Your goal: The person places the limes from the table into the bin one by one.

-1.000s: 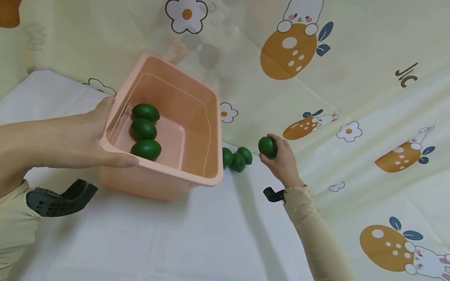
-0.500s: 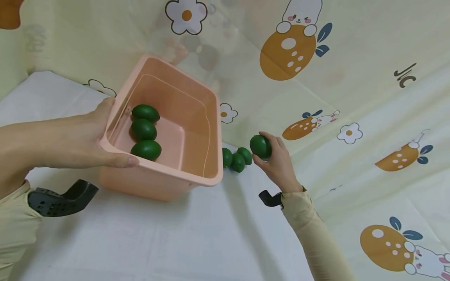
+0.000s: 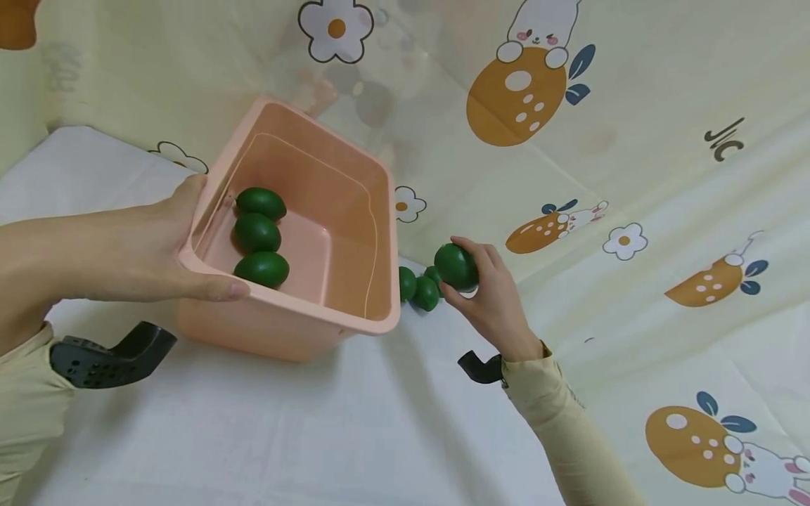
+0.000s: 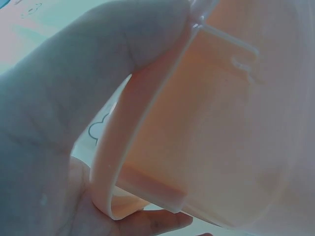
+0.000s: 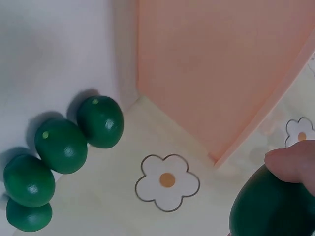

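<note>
- One green fruit is pinched between the thumb and fingers of the right hand, beside the bin; three fruits lie inside, four more outside.
- Fruit looks smooth, firm, probably light; best gripped round its middle.
- Left hand clasps the bin's rim, seemingly stiff plastic.
- Cloth lettering appears to read "JIC".

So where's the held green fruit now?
In the head view, the held green fruit is in the right hand, right of the pink bin, partly hiding the loose green fruits.
</note>
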Demonstrator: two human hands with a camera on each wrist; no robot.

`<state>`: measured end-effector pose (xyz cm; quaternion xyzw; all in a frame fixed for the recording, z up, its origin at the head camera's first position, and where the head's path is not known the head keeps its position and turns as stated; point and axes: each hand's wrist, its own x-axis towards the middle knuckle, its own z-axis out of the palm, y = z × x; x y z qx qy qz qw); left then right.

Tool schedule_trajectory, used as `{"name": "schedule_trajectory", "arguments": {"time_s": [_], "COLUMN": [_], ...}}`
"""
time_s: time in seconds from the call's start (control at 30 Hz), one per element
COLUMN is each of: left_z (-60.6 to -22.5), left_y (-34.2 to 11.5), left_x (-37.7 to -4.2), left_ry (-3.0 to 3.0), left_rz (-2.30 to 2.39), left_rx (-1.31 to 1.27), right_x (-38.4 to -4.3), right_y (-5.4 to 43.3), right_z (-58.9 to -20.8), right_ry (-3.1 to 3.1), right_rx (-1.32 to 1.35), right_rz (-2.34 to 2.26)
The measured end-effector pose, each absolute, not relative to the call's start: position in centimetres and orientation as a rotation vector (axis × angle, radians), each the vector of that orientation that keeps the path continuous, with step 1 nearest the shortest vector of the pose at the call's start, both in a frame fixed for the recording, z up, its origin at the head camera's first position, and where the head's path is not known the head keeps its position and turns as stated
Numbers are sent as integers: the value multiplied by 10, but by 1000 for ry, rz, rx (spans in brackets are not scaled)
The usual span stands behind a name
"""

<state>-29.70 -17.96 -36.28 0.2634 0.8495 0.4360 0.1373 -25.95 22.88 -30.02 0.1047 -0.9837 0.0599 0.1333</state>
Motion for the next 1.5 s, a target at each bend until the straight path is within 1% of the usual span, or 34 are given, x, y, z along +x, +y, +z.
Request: {"name": "schedule_trajectory", "arguments": {"time_s": [0.47,0.93,1.27,1.5], "left_z": [-364,-364,-362,-363], "left_y": [-180,-179,-179,-179], "left_x": [-297,-299,-300,-300], "left_ry": [2448,2453,2467,2478], "left_rz": [1268,1254,1236,1227], "left_rx": [772,778,765,771], "right_x": [-250,-245,-243,-241], "right_y": [208,190,186,183], "right_z": [-301,-291,-287,-283], "right_ry": [-2829,-2816,-2773,-2781], "right_rx": [468,599,701,725], "right_rz": [116,18,-8,-6]}}
